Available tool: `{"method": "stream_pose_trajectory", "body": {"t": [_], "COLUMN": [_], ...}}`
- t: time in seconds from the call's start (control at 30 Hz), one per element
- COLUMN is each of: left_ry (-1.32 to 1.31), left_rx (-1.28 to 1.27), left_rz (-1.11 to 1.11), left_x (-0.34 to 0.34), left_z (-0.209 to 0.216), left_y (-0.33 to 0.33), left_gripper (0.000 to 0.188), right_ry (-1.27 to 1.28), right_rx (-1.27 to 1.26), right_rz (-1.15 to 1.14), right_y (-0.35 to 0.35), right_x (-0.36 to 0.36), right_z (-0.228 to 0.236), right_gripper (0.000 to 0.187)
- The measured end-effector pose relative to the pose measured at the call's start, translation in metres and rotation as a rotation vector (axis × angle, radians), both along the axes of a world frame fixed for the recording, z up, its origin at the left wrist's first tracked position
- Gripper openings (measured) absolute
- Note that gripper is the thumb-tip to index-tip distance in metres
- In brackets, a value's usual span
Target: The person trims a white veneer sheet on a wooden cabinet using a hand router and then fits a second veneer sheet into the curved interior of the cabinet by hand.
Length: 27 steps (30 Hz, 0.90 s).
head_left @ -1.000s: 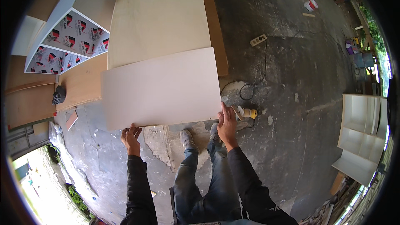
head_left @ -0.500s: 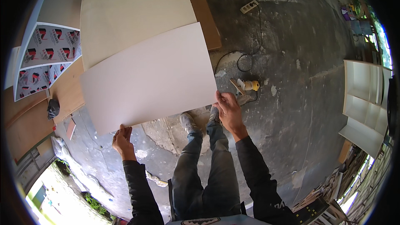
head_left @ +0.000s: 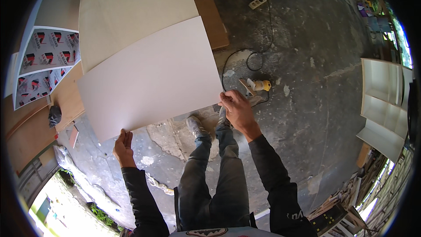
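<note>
The pale board (head_left: 136, 17) sits farther left in view and slants more than a second ago, as does the smaller white panel (head_left: 149, 79), which overlaps the board's near end. The panel's long axis runs crosswise to the board, its right end tipped farther forward. Nearer than the board, the right hand (head_left: 239, 112) and left hand (head_left: 123, 149) each keep their grip pinching the panel's near edge, towards its corners.
</note>
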State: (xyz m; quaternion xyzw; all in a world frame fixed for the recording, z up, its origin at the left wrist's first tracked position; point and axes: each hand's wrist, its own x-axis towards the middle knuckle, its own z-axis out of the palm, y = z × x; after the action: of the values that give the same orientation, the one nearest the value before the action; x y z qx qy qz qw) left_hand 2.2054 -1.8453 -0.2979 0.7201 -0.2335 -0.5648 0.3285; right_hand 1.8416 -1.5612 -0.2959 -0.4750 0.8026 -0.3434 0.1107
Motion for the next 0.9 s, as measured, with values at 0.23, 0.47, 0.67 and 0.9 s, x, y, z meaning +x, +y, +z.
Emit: {"method": "stream_pose_trajectory", "body": {"t": [0.23, 0.47, 0.67, 0.9], "left_ry": [0.089, 0.088, -0.026, -0.071], "left_rx": [0.103, 0.129, 0.075, 0.136], "left_rz": [0.047, 0.070, -0.014, -0.056], "left_x": [0.016, 0.018, 0.006, -0.001], "left_z": [-0.011, -0.014, -0.003, 0.009], "left_y": [-0.010, -0.012, -0.005, -0.008], "left_gripper": [0.021, 0.021, 0.021, 0.019], "right_ry": [0.020, 0.025, 0.009, 0.004], "right_rx": [0.019, 0.041, 0.086, 0.104], "right_rz": [0.036, 0.035, 0.028, 0.030], "right_y": [0.001, -0.001, 0.000, -0.002], "right_x": [-0.001, 0.001, 0.001, 0.000], "right_z": [-0.004, 0.000, 0.006, 0.007], "right_gripper": [0.033, 0.034, 0.034, 0.031]}}
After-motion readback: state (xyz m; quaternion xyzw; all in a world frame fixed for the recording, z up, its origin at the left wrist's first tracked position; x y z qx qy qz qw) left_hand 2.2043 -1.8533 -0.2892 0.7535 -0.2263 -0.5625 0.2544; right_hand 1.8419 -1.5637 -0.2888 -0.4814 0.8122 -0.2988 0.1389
